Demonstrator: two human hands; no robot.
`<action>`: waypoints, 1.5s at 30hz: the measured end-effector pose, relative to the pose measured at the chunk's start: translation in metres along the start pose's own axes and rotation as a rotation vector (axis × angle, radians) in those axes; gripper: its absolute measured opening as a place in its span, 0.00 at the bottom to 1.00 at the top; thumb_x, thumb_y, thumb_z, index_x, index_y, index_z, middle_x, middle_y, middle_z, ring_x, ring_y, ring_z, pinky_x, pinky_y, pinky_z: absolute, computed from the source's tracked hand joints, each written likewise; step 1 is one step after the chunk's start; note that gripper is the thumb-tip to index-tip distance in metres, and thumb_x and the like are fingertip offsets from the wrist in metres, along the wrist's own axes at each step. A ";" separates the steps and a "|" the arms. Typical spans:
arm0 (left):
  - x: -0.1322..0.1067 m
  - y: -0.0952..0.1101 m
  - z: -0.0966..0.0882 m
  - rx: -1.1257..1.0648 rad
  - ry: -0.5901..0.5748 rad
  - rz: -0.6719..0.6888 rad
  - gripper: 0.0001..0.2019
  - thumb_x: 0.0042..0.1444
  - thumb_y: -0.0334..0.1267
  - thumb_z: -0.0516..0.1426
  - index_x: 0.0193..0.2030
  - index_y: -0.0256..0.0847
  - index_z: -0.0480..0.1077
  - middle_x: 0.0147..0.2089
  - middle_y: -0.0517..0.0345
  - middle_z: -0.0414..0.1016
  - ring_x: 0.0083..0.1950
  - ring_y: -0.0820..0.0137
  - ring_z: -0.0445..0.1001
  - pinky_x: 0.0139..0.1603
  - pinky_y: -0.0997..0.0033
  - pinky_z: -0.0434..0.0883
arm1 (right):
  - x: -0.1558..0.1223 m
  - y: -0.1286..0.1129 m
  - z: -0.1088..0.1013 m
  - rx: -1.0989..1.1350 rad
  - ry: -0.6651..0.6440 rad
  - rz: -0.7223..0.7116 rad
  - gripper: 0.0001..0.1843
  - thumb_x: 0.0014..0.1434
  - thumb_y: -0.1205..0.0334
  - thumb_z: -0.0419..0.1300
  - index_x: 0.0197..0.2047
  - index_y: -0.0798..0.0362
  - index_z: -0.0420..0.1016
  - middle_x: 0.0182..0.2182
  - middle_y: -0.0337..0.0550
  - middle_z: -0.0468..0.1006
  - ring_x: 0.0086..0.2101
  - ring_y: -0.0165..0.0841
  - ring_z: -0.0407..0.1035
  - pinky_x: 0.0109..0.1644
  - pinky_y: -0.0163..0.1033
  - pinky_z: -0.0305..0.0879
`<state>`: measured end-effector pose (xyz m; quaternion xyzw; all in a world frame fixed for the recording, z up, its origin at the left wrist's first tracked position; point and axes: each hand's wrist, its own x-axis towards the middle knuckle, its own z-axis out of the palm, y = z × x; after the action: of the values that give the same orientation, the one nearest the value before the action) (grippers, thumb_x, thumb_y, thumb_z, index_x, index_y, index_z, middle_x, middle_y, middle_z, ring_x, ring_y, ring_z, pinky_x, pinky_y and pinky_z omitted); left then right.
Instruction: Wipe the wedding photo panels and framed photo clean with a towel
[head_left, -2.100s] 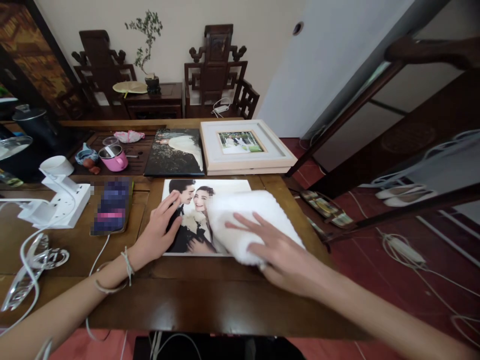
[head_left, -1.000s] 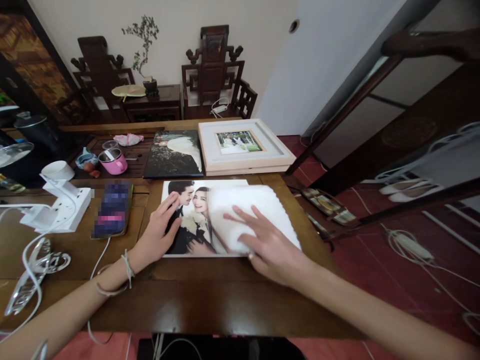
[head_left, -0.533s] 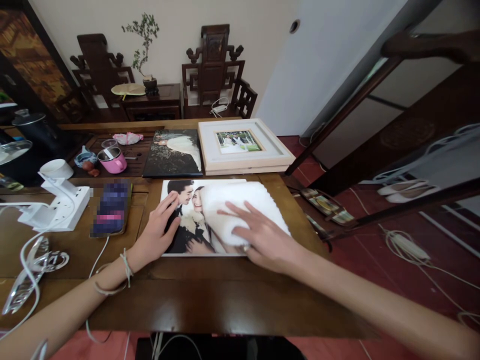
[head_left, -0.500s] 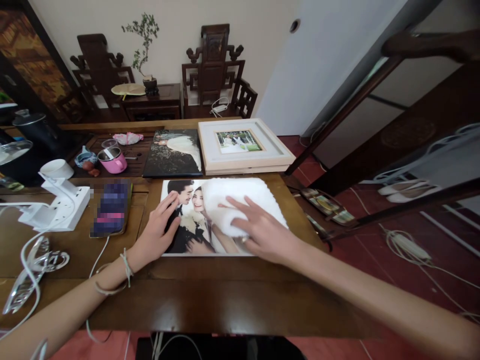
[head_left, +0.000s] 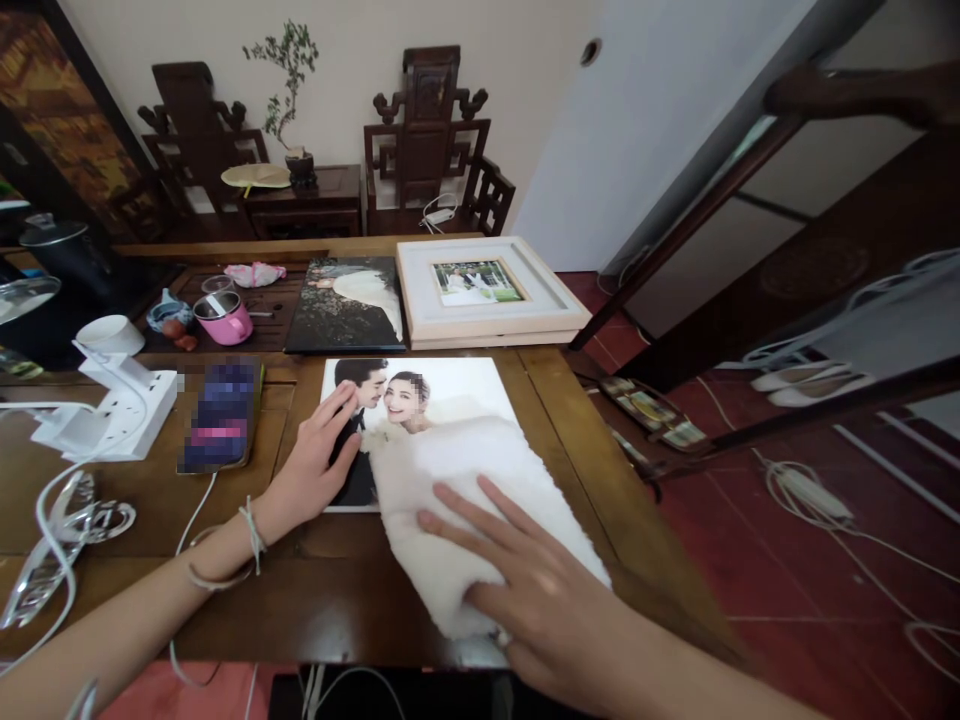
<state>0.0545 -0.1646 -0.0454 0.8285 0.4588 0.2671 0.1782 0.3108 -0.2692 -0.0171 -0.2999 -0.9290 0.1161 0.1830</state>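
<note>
A photo panel [head_left: 472, 385] of a couple lies flat on the wooden table [head_left: 315, 600]. My left hand [head_left: 315, 455] rests on its left edge, fingers stretched out. A fluffy white cloth [head_left: 450, 470] covers the lower right part of the panel and extends past its near edge over the table. My right hand [head_left: 551, 590] presses on the cloth with fingers spread, and the thumb digs into its fold near the table's front edge. The panel's lower right corner is hidden beneath the cloth.
Behind the panel lie a dark photo panel [head_left: 349, 305] and a white-framed picture [head_left: 491, 320]. A phone [head_left: 221, 420], a white power strip [head_left: 142, 410], a clear hair claw [head_left: 67, 540] and a pink cup [head_left: 223, 322] are on the left. Cables cross the table's left side.
My right hand has drawn the white cloth down toward me, from the panel's upper right to past its near edge, uncovering the panel's top right. The left hand stays in place.
</note>
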 end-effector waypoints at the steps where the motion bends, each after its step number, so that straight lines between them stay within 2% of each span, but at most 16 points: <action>1: 0.000 0.000 0.000 0.002 -0.006 -0.002 0.23 0.67 0.39 0.46 0.68 0.42 0.53 0.72 0.46 0.52 0.73 0.60 0.49 0.70 0.49 0.51 | 0.003 0.007 -0.002 -0.008 0.007 0.002 0.20 0.36 0.78 0.52 0.32 0.53 0.75 0.63 0.52 0.64 0.65 0.50 0.48 0.66 0.66 0.44; 4: 0.000 -0.001 0.000 0.006 -0.017 -0.005 0.23 0.67 0.39 0.46 0.69 0.41 0.53 0.72 0.46 0.52 0.73 0.60 0.49 0.70 0.48 0.51 | 0.020 0.043 -0.009 -0.069 -0.020 0.041 0.21 0.38 0.79 0.52 0.35 0.54 0.76 0.62 0.55 0.65 0.64 0.50 0.49 0.65 0.66 0.46; 7: 0.000 -0.002 0.000 -0.001 -0.010 0.002 0.23 0.67 0.39 0.46 0.69 0.41 0.53 0.72 0.45 0.52 0.73 0.60 0.49 0.70 0.47 0.51 | 0.040 0.080 -0.017 -0.128 -0.050 0.141 0.22 0.41 0.80 0.52 0.39 0.57 0.75 0.61 0.61 0.65 0.64 0.53 0.50 0.63 0.67 0.49; 10: 0.000 -0.002 0.000 -0.011 -0.008 0.005 0.24 0.67 0.39 0.46 0.69 0.44 0.52 0.72 0.47 0.52 0.73 0.60 0.49 0.70 0.46 0.51 | 0.052 0.096 -0.018 -0.150 -0.007 0.232 0.22 0.43 0.80 0.52 0.41 0.59 0.74 0.60 0.66 0.66 0.64 0.52 0.50 0.63 0.66 0.51; 13: -0.001 -0.002 0.000 -0.016 -0.005 0.001 0.24 0.68 0.39 0.46 0.69 0.44 0.52 0.72 0.48 0.52 0.73 0.60 0.49 0.70 0.46 0.51 | 0.047 0.079 -0.010 -0.154 0.012 0.235 0.22 0.42 0.80 0.51 0.40 0.58 0.74 0.60 0.64 0.67 0.65 0.53 0.47 0.63 0.69 0.48; 18: 0.000 0.000 0.000 -0.018 -0.009 -0.014 0.24 0.67 0.39 0.46 0.69 0.44 0.53 0.72 0.48 0.52 0.73 0.60 0.49 0.70 0.48 0.51 | 0.015 0.011 0.004 -0.048 0.018 0.073 0.21 0.37 0.78 0.53 0.34 0.54 0.76 0.63 0.57 0.63 0.65 0.54 0.44 0.65 0.70 0.42; 20: 0.000 0.000 0.001 -0.017 -0.007 -0.011 0.24 0.67 0.39 0.46 0.69 0.44 0.53 0.72 0.47 0.52 0.73 0.60 0.49 0.70 0.48 0.51 | 0.005 -0.005 0.004 0.006 -0.013 0.040 0.21 0.35 0.77 0.53 0.33 0.53 0.75 0.63 0.54 0.63 0.65 0.54 0.44 0.65 0.70 0.41; 23: 0.000 0.001 0.001 -0.008 -0.001 -0.012 0.24 0.67 0.39 0.46 0.69 0.41 0.53 0.71 0.46 0.52 0.73 0.60 0.49 0.70 0.49 0.51 | 0.003 -0.002 0.000 0.031 -0.026 0.018 0.21 0.36 0.77 0.52 0.33 0.52 0.75 0.63 0.51 0.63 0.65 0.51 0.46 0.66 0.67 0.42; 26: 0.000 0.000 0.000 -0.004 -0.013 -0.017 0.24 0.67 0.39 0.46 0.69 0.41 0.53 0.72 0.45 0.52 0.73 0.60 0.49 0.70 0.48 0.51 | 0.018 0.029 -0.005 -0.009 -0.020 0.052 0.22 0.38 0.79 0.52 0.35 0.53 0.76 0.63 0.53 0.64 0.65 0.48 0.47 0.66 0.66 0.44; 29: 0.000 -0.001 0.000 -0.002 -0.025 -0.013 0.24 0.68 0.39 0.46 0.69 0.42 0.53 0.72 0.46 0.52 0.73 0.60 0.48 0.70 0.48 0.51 | 0.043 0.064 -0.011 -0.052 -0.035 0.142 0.22 0.41 0.79 0.52 0.39 0.55 0.76 0.62 0.58 0.65 0.64 0.51 0.49 0.64 0.68 0.47; 32: 0.000 -0.001 -0.001 -0.011 -0.019 -0.014 0.24 0.68 0.40 0.46 0.69 0.43 0.53 0.72 0.47 0.52 0.73 0.60 0.48 0.70 0.48 0.50 | 0.061 0.082 -0.013 -0.075 -0.029 0.194 0.24 0.43 0.80 0.52 0.43 0.59 0.75 0.61 0.62 0.66 0.64 0.54 0.50 0.63 0.69 0.48; 35: -0.001 -0.001 -0.001 -0.030 -0.005 -0.010 0.23 0.67 0.40 0.46 0.69 0.46 0.53 0.72 0.49 0.52 0.73 0.60 0.49 0.71 0.48 0.50 | 0.059 0.070 -0.007 -0.091 -0.020 0.189 0.23 0.43 0.80 0.51 0.42 0.59 0.75 0.61 0.62 0.65 0.64 0.55 0.47 0.63 0.71 0.46; 39: -0.001 -0.001 0.000 -0.032 -0.002 -0.006 0.23 0.67 0.39 0.46 0.68 0.45 0.54 0.72 0.49 0.53 0.73 0.60 0.49 0.70 0.48 0.51 | 0.030 0.022 0.003 -0.054 0.002 0.116 0.23 0.39 0.79 0.52 0.38 0.56 0.76 0.63 0.59 0.63 0.65 0.54 0.43 0.65 0.70 0.42; 42: 0.000 -0.002 0.002 -0.019 0.001 -0.002 0.23 0.67 0.38 0.46 0.68 0.44 0.54 0.71 0.47 0.53 0.72 0.60 0.50 0.70 0.48 0.52 | 0.011 -0.007 0.002 0.002 -0.041 0.079 0.22 0.36 0.78 0.52 0.34 0.54 0.75 0.64 0.54 0.61 0.65 0.55 0.43 0.65 0.71 0.42; 45: 0.000 -0.003 0.002 -0.019 -0.001 0.011 0.24 0.67 0.37 0.46 0.69 0.44 0.54 0.71 0.47 0.53 0.73 0.60 0.49 0.70 0.47 0.52 | 0.011 -0.006 -0.004 0.027 -0.088 0.068 0.23 0.35 0.78 0.52 0.35 0.53 0.75 0.64 0.52 0.62 0.65 0.53 0.45 0.65 0.69 0.44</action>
<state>0.0538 -0.1634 -0.0487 0.8294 0.4517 0.2719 0.1848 0.3010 -0.2665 -0.0089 -0.3236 -0.9237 0.1480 0.1421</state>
